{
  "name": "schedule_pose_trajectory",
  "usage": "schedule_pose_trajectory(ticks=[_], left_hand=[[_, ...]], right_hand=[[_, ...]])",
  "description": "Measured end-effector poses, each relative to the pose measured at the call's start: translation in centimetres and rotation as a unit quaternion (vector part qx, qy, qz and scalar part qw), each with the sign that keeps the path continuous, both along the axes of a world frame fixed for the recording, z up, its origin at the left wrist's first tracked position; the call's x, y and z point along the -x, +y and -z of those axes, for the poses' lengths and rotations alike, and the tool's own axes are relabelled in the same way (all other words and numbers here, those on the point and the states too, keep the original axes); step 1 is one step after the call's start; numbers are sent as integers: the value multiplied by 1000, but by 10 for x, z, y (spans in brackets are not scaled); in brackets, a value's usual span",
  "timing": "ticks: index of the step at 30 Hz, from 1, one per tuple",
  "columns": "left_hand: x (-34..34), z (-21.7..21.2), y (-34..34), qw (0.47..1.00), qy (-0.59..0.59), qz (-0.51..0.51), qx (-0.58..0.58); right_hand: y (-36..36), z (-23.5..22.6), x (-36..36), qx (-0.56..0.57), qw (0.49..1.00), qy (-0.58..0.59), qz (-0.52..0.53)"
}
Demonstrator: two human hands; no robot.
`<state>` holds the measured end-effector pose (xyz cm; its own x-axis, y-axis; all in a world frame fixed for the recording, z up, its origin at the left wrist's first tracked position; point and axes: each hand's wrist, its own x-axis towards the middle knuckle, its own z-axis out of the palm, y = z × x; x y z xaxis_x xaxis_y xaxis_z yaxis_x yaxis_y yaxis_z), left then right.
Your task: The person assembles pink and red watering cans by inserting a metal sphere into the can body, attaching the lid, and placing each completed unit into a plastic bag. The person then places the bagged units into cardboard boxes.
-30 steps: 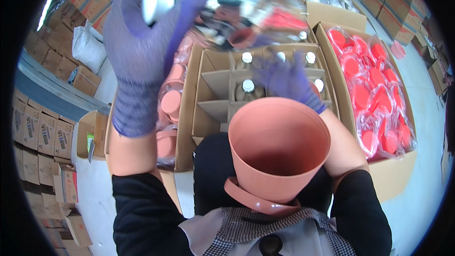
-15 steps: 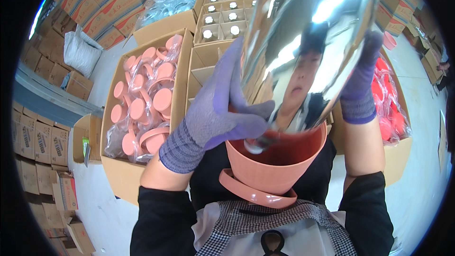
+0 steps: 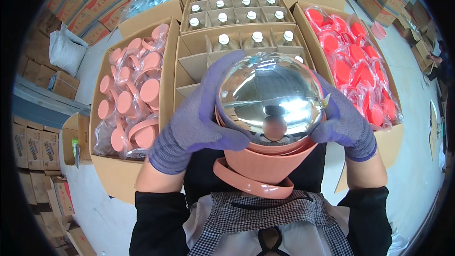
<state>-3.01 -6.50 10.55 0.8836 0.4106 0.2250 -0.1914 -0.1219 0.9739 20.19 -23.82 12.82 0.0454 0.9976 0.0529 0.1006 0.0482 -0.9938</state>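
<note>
From the head camera, looking down: both hands wear purple gloves. The left hand (image 3: 201, 114) has its fingers curled around the left side of a shiny silver glass liner (image 3: 271, 92). The right hand (image 3: 342, 121) holds the right side, with fingers wrapped close. The shiny liner sits in the top of a pink plastic shell (image 3: 268, 163), held right in front of the person's chest, in the middle of the picture. The pink shell has a curved pink handle (image 3: 251, 185) at 6 o'clock.

At 9 o'clock from the hands stands an open cardboard box of pink lids (image 3: 132, 99) in clear bags. At 12 o'clock is a box with card dividers (image 3: 208, 52), and silver liners with white tips (image 3: 239, 16) stand in its squares. At 3 o'clock is a box of red lids (image 3: 353, 57) in clear bags.

The floor (image 3: 417, 161) is pale grey. Stacks of closed brown cartons (image 3: 31, 147) line the left wall. A white sack (image 3: 66, 50) lies at 10 o'clock. The person wears black sleeves and a checked apron (image 3: 265, 223).
</note>
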Motion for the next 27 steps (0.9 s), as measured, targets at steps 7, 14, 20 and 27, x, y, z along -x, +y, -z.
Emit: schedule_pose_trajectory(ticks=[7, 14, 20, 27], left_hand=[[-17, -21, 35, 978, 90, 136, -128], [-45, -7, 71, 943, 123, 292, -101], [-46, -45, 59, 931, 125, 239, -244], [-46, -44, 30, 900, 109, 145, -396]], right_hand=[[3, -8, -36, -193, 901, -386, -48], [11, 1, -43, -276, 879, -360, -145], [24, 39, -61, -246, 969, 11, -34], [122, 169, -91, 80, 835, -544, 21]])
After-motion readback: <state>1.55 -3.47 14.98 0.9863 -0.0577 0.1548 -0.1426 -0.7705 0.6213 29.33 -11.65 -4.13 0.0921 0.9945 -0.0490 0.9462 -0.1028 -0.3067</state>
